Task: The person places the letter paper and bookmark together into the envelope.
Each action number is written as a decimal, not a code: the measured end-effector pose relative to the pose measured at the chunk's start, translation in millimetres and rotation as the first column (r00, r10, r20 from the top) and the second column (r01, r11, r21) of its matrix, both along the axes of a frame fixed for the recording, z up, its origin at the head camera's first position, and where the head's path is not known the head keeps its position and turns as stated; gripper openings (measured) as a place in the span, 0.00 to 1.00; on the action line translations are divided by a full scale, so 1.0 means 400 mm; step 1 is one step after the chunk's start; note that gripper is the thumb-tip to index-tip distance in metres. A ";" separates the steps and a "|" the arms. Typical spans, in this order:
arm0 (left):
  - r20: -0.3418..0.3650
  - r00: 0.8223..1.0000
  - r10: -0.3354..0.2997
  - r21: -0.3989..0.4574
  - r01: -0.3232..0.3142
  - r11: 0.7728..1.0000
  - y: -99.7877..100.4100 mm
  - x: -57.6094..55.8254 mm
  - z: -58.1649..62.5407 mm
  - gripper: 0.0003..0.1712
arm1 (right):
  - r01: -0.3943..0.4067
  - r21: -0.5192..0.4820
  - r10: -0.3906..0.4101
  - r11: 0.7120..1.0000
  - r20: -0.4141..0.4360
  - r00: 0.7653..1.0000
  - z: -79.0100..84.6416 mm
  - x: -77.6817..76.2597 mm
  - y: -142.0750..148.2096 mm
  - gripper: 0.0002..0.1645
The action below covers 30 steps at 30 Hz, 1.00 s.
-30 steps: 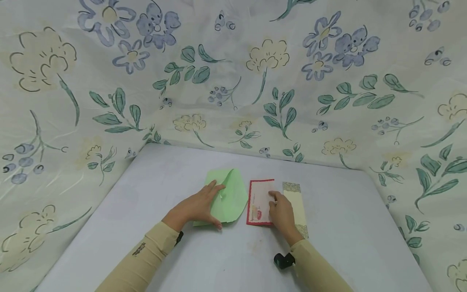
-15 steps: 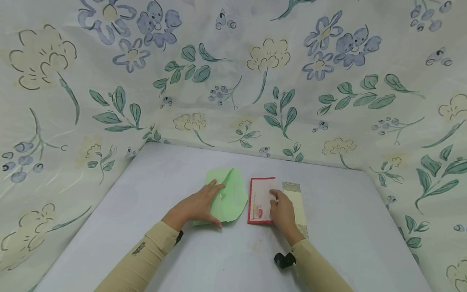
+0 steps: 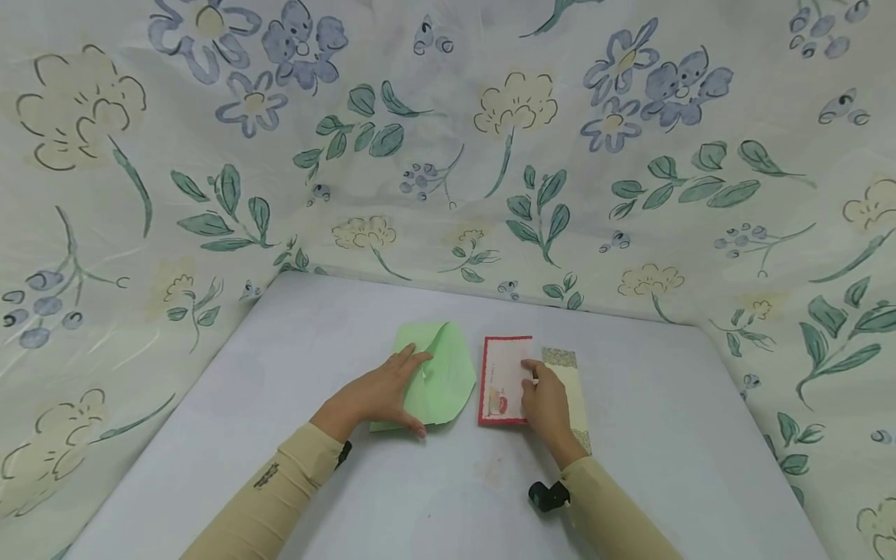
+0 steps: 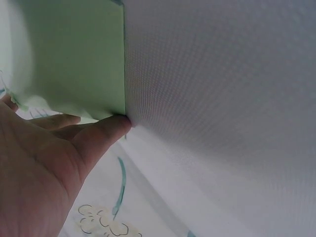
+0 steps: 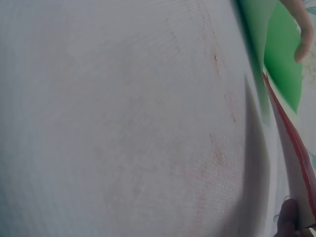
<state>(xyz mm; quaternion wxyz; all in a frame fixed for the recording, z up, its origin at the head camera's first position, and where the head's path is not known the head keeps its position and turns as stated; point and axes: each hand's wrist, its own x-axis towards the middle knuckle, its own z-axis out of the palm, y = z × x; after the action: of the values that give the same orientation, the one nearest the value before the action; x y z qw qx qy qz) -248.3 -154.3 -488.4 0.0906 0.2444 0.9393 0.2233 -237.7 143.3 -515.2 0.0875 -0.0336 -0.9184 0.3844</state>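
We pinch the red-bordered card (image 3: 505, 379) by its right edge with our right hand (image 3: 549, 403), the card reaching leftward toward the green envelope (image 3: 449, 383), where our left hand (image 3: 378, 395) rests, fingers spread.

The envelope (image 3: 451, 385) is light green paper, matt and mostly smooth, with a creased flap. The red-bordered card (image 3: 505, 373) looks like stiff paper with a smooth, pale printed face. The cream strip (image 3: 572, 379) appears to be smooth paper or card, its end bands speckled and grainy like glitter. The white tabletop (image 3: 434, 498) is matt, with a fine woven-looking texture up close. The floral sheet (image 3: 434, 148) is wrinkled and faintly glossy; both beige sleeves (image 3: 280, 482) are matt cloth.
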 end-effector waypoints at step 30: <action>0.009 1.000 -0.007 -0.015 0.007 1.000 0.003 0.003 0.011 0.74 | 0.019 -0.026 -0.018 0.999 0.006 1.000 0.003 -0.006 -0.007 0.21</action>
<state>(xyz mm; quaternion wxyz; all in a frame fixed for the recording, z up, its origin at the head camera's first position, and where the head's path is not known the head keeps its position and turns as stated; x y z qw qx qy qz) -247.2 -152.9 -483.9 0.0974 0.2460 0.9397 0.2168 -240.0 140.3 -513.9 0.0881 -0.0442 -0.9131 0.3957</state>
